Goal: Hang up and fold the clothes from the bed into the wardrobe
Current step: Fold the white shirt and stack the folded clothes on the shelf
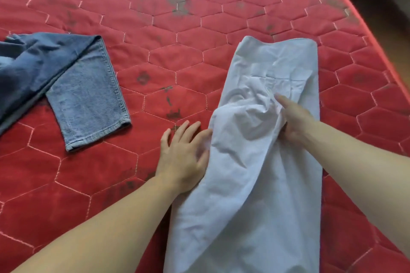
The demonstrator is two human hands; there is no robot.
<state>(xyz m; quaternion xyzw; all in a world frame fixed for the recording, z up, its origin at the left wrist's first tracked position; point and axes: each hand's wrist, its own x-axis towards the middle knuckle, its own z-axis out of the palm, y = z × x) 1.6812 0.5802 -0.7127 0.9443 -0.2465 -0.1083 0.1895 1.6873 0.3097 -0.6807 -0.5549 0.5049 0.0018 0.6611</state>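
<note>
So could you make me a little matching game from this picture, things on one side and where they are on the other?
Things:
1. jeans
2. white garment
3. left hand
4. right hand

Places:
A. on top of the white cloth
B. at the left of the red mattress
C. lengthwise between the two arms
D. at the white cloth's left edge

Pairs: 1-B, 2-C, 3-D, 4-A

Bare mattress point(155, 68) between jeans point(66, 86) and shirt point(266, 162); passable.
</note>
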